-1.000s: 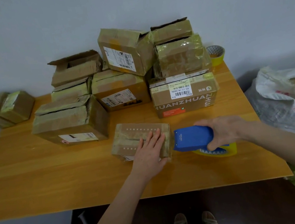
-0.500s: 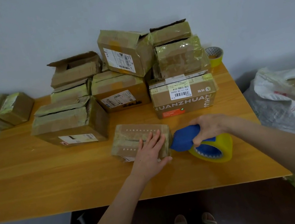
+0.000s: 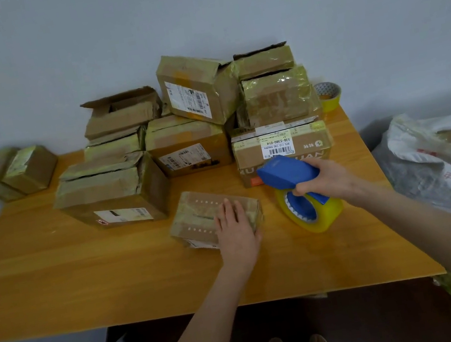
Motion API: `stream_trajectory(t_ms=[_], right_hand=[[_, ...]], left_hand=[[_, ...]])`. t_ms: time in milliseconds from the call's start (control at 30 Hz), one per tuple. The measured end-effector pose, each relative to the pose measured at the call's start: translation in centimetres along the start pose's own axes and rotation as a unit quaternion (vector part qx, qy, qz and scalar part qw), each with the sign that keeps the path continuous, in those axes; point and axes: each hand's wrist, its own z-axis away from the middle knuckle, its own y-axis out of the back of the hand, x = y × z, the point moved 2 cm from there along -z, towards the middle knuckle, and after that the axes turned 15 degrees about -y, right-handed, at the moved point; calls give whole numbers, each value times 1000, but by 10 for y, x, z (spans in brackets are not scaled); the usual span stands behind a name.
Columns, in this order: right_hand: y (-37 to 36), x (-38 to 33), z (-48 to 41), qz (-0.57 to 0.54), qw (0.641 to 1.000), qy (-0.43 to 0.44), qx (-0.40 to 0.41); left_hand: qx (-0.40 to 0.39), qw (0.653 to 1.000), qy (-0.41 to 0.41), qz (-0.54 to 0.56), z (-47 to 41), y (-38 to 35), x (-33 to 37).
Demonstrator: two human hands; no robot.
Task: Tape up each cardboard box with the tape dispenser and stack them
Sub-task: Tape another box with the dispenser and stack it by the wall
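While left hand (image 3: pixel 235 226) lies flat on small box (image 3: pixel 216 217), right hand (image 3: pixel 323 177) fingers clench tape dispenser (image 3: pixel 296 188); a crooked pull could shove the box.

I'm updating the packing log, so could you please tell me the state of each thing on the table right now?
Small box: flat on the table, flaps closed, pinned by the left hand.
Tape dispenser: gripped in the right hand, off the box.
Open box: flaps up, on the back pile.
Spare tape roll: standing at the table's back corner.
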Motion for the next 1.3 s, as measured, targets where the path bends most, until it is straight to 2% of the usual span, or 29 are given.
stream_trajectory(t_ms=[167, 233, 333, 567, 900, 967, 1000, 1033, 1067, 1100, 1167, 1200, 1233, 1300], right_hand=[[-6, -5, 4, 21, 1000, 19, -8], [-8, -8, 5, 32, 999, 28, -16], [-13, -14, 8, 48, 997, 44, -39], [-14, -24, 12, 99, 993, 44, -41], [4, -48, 29, 100, 988, 66, -94], [10, -54, 37, 98, 987, 71, -108], [13, -57, 41, 99, 986, 76, -111], [15, -60, 44, 101, 985, 82, -112], [17, -63, 48, 101, 985, 87, -112], [17, -66, 51, 99, 984, 91, -113], [16, -70, 56, 95, 984, 96, -118], [15, -72, 58, 94, 983, 100, -123], [13, -74, 60, 95, 982, 104, -127], [8, -79, 63, 109, 979, 109, -131]], left_hand=[[-58, 996, -68, -27, 8, 9, -37], [-65, 997, -38, -32, 17, 14, -53], [-68, 998, 1, 15, 26, 19, -66], [-128, 986, -102, 30, 20, 32, -89], [-105, 986, -120, 47, 14, 33, -83], [-63, 990, -105, 68, 15, 37, -81], [-10, 990, -83, 112, 16, 42, -78], [58, 980, -46, 185, 16, 49, -77], [118, 952, 6, 283, 16, 57, -75], [149, 903, 66, 397, 15, 64, -74], [113, 768, 157, 611, 12, 71, -68], [76, 715, 175, 672, 11, 72, -65], [42, 681, 176, 709, 11, 73, -61], [-12, 645, 170, 745, 13, 77, -54]])
